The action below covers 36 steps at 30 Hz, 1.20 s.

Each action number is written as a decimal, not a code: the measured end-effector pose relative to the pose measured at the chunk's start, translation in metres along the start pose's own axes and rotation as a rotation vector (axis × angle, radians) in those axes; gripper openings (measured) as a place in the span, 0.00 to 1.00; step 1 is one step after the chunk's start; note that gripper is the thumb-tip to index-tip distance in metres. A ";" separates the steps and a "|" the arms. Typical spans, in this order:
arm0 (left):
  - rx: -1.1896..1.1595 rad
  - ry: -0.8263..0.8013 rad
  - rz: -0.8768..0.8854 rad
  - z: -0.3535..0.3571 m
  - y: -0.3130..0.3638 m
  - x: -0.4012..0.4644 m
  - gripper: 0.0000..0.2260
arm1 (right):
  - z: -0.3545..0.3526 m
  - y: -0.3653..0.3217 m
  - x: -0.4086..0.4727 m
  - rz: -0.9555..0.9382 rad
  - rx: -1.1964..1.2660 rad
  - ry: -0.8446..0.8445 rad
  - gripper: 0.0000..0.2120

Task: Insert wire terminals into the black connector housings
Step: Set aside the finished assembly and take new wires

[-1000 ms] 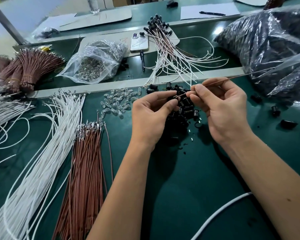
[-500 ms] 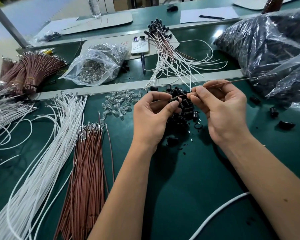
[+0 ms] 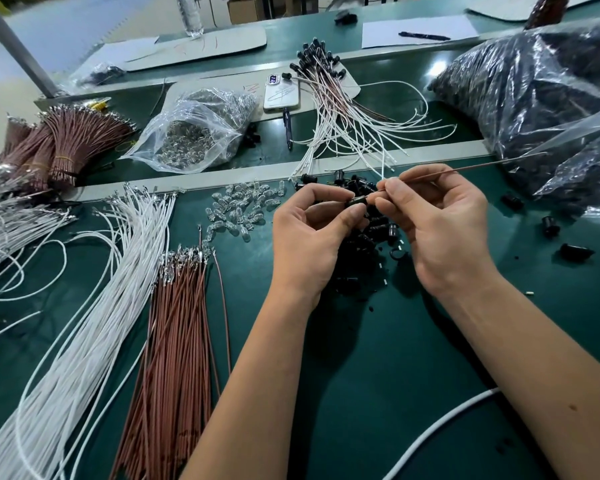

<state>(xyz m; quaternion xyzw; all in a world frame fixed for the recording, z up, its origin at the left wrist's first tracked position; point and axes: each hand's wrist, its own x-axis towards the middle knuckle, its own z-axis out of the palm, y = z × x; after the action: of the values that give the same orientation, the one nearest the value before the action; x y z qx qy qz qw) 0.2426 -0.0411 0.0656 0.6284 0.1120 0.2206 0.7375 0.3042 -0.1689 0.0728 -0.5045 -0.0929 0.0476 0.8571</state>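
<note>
Housing (image 3: pixel 357 201): black, pinched at centre frame in left hand (image 3: pixel 312 237), thumb and fingertips clamped on it, above loose housing pile (image 3: pixel 364 244).
Wire (image 3: pixel 465 168): brown, trailing toward 2 o'clock, pinched near its terminal end by right hand (image 3: pixel 440 223).
Terminal: meeting housing mouth; seating depth not discernible.
Risk: likely buckling or half-seating if pushed off-axis.
Risk: possible snag on plastic bag (image 3: pixel 548 105) at 2 o'clock.

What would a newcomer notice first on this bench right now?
Probably the two hands at centre: the left hand pinches a small black connector housing while the right hand feeds in a thin brown wire. Next, the long fan of white wires and the bundle of brown wires at lower left.
</note>
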 end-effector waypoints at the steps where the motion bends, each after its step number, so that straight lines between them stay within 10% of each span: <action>1: 0.003 0.003 0.010 0.000 0.000 0.000 0.07 | 0.000 0.001 -0.001 -0.001 -0.009 -0.006 0.07; 17: 0.305 0.029 0.095 0.006 0.001 -0.003 0.10 | 0.001 0.000 -0.005 0.139 -0.268 -0.211 0.07; 32: -0.459 0.090 -0.219 0.001 0.022 0.000 0.11 | 0.006 -0.008 -0.013 -0.153 -0.670 -0.400 0.05; 36: -0.599 0.188 -0.215 -0.017 0.031 0.005 0.09 | 0.002 -0.024 -0.010 -0.020 -0.859 -0.822 0.07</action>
<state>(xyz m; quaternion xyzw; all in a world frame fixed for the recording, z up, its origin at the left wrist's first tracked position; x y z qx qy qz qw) 0.2339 -0.0202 0.0933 0.3450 0.1752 0.2218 0.8951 0.2938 -0.1802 0.0935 -0.7454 -0.4330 0.1889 0.4703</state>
